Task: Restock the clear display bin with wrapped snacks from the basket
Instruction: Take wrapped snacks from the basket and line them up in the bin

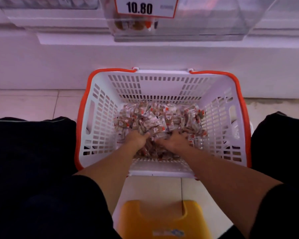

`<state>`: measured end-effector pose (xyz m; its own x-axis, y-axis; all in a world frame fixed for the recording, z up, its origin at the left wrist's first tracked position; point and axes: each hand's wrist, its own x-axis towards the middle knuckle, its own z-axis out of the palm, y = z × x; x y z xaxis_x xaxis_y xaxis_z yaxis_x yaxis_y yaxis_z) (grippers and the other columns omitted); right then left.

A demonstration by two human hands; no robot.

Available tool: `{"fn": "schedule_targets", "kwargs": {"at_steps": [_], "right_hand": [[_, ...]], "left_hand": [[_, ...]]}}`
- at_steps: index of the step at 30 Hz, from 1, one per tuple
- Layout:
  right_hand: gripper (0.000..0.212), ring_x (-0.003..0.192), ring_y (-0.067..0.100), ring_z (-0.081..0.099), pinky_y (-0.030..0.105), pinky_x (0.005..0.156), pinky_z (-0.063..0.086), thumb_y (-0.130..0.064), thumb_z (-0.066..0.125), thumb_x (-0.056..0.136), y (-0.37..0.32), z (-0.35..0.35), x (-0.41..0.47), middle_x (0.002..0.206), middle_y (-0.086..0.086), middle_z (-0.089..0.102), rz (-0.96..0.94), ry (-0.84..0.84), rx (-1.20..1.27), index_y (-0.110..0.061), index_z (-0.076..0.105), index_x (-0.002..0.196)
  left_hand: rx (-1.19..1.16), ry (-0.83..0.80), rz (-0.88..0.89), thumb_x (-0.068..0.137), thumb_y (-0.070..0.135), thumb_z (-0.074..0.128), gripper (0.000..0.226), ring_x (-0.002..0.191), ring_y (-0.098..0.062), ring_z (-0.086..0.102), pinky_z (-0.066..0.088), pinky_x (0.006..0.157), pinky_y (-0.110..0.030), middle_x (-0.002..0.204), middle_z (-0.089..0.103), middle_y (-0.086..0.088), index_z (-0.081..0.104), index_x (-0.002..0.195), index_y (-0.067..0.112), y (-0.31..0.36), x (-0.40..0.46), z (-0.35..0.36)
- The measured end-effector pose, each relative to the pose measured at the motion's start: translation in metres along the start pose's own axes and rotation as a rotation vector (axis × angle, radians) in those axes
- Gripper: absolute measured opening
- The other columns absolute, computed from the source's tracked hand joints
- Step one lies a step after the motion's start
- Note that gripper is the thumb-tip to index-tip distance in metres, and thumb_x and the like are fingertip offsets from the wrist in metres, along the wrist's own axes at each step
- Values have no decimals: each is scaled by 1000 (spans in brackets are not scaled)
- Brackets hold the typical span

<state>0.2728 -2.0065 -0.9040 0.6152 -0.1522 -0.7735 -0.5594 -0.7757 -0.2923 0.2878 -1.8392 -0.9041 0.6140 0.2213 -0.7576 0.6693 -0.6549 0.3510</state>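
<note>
Here both hands, left hand [138, 137] and right hand [173, 139], dig curled fingers into the heap of small clear-wrapped snacks [160, 118] at the near edge of the white slotted plastic basket [100, 107] with orange rim, gripping bunches

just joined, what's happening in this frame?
A person sits over a white basket with orange handles on the floor, both hands down in its pile of wrapped snacks. The left hand and right hand are gathering a bunch between them. The clear display bin above, under the 10.80 price tag, holds only a few pieces.
</note>
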Motion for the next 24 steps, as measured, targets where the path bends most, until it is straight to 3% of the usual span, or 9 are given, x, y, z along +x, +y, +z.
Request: {"fn": "schedule_targets", "kwargs": {"at_steps": [3, 6, 9, 11, 13, 15, 18, 21, 24], "right_hand": [[121, 135, 46, 36, 52, 108, 40, -90, 59, 58, -9, 5, 0, 152, 21, 24, 54, 65, -94, -16, 27, 148], [102, 127, 45, 46, 49, 101, 47, -78, 63, 70, -11, 6, 3, 145, 22, 31, 16, 117, -191, -14, 34, 143], [65, 108, 37, 60, 43, 90, 55, -55, 70, 81, -7, -2, 8, 127, 19, 52, -82, 153, -201, -12, 51, 126], [44, 98, 31, 63, 39, 86, 55, -41, 70, 84, -6, -6, 12, 110, 12, 62, -158, 116, -88, -12, 56, 114], [23, 91, 23, 62, 33, 91, 50, -26, 67, 91, -8, -8, 12, 101, 6, 63, -129, -81, 219, -14, 56, 106], [30, 81, 10, 58, 19, 82, 48, -15, 75, 86, -12, -7, 8, 92, -3, 62, -107, -239, 436, -20, 53, 105], [36, 81, 4, 61, 6, 61, 44, -17, 83, 78, -10, 1, 7, 97, -2, 71, -144, -174, 488, -12, 65, 109], [39, 89, 16, 65, 20, 72, 54, -15, 81, 80, -8, 1, 9, 104, 6, 69, -120, -86, 576, -9, 63, 115], [37, 97, 25, 67, 37, 86, 58, -4, 82, 75, -6, -4, 9, 105, 8, 70, -56, -161, 550, -13, 65, 107]], "left_hand": [[17, 6, -20, 94, 45, 63, 42, 72, -21, 60, 45, 69, -29, 93, 68, -13, 66, 101, 4, 12, 1, -1], [-7, -6, -52, 90, 44, 68, 55, 103, -30, 65, 49, 87, -35, 117, 67, -16, 60, 121, -1, 15, -1, 4], [-115, -10, -66, 88, 55, 66, 86, 135, -36, 45, 42, 105, -41, 152, 43, -14, 32, 150, 7, 11, -1, 7], [-227, -25, -56, 84, 60, 68, 95, 140, -36, 40, 39, 107, -42, 158, 35, -11, 26, 153, 12, 11, 2, 9], [-294, -19, -66, 83, 58, 70, 89, 135, -35, 45, 41, 100, -38, 153, 41, -11, 33, 150, 12, 12, 7, 10], [-403, -44, -116, 85, 57, 68, 80, 127, -35, 51, 44, 101, -38, 146, 49, -11, 42, 144, 9, 15, 11, 9], [-478, -77, -130, 87, 47, 71, 60, 112, -34, 61, 52, 99, -46, 126, 63, -9, 59, 127, 5, 20, 13, 7], [-471, -76, -120, 89, 31, 74, 46, 104, -33, 65, 56, 92, -43, 110, 66, -7, 61, 120, -1, 25, 9, 8], [-431, -98, -123, 92, 16, 70, 24, 77, -22, 68, 59, 68, -36, 93, 69, -10, 64, 107, -2, 27, 5, 7]]}}
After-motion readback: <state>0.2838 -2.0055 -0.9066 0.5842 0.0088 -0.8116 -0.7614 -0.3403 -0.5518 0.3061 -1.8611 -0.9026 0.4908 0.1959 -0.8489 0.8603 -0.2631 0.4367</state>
